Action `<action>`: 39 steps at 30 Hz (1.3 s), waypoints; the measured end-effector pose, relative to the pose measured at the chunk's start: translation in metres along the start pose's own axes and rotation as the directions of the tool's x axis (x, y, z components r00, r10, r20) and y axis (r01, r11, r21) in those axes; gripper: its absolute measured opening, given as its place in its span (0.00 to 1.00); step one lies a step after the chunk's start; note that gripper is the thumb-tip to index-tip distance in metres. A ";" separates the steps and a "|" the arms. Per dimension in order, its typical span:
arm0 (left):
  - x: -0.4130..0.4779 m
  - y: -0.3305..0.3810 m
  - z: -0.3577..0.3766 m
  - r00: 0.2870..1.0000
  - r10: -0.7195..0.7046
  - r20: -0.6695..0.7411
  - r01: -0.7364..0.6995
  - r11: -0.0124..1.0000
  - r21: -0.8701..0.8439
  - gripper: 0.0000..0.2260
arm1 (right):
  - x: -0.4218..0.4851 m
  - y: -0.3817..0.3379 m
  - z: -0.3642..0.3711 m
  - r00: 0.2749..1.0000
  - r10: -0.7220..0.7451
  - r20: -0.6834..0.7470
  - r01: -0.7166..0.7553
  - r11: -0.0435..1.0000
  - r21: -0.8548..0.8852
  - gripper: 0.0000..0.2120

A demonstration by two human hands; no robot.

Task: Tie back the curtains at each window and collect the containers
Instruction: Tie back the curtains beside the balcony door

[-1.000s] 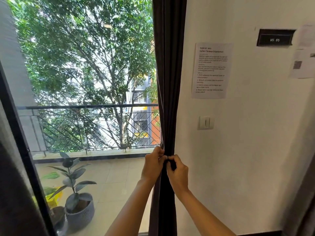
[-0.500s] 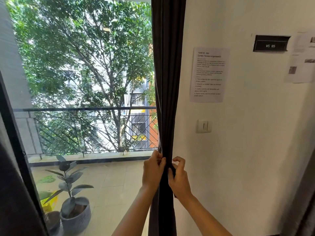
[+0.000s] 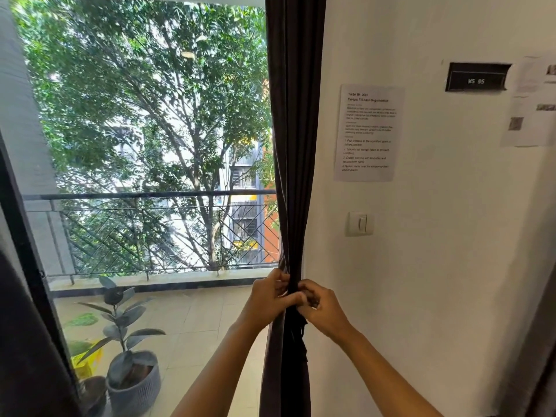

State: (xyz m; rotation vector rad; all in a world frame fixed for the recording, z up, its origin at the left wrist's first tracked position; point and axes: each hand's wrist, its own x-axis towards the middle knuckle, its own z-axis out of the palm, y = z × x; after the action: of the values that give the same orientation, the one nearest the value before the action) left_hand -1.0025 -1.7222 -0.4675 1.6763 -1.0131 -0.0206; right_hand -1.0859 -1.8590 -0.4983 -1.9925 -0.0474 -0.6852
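Note:
A dark grey curtain hangs gathered into a narrow bundle at the right edge of the window, against the white wall. My left hand grips the bundle from the left at waist height, fingers curled round it. My right hand meets it from the right and pinches a dark tie-back strip at the front of the bundle. The strip's loose ends hang just below my fingers. No containers show in this view.
A large window pane fills the left, with a balcony railing and a potted plant outside. A second dark curtain hangs at the far left. A light switch, a printed sheet and a black plate are on the wall.
Both hands stay on the curtain at the same height. My right fingers, lifted half a second ago, have curled back onto the tie-back, and my left fingers now reach across the bundle.

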 end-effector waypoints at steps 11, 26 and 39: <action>0.014 -0.008 -0.016 0.991 -0.074 0.113 0.076 0.997 -0.012 0.19 | 0.012 0.004 0.001 0.999 -0.030 -0.021 0.026 0.986 -0.167 0.06; 0.017 -0.007 -0.008 0.999 -0.040 -0.010 0.039 0.999 -0.031 0.12 | 0.019 0.006 0.014 0.999 -0.006 -0.041 -0.005 0.967 -0.256 0.11; 0.031 -0.014 -0.028 0.997 -0.027 0.078 0.019 0.995 0.103 0.10 | 0.035 -0.004 0.002 0.990 0.108 -0.086 -0.118 0.986 -0.120 0.09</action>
State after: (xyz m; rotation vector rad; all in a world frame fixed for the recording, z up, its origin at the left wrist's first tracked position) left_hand -0.9608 -1.7198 -0.4538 1.7922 -1.0690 -0.0516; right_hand -1.0572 -1.8641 -0.4785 -2.0679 0.1586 -0.7077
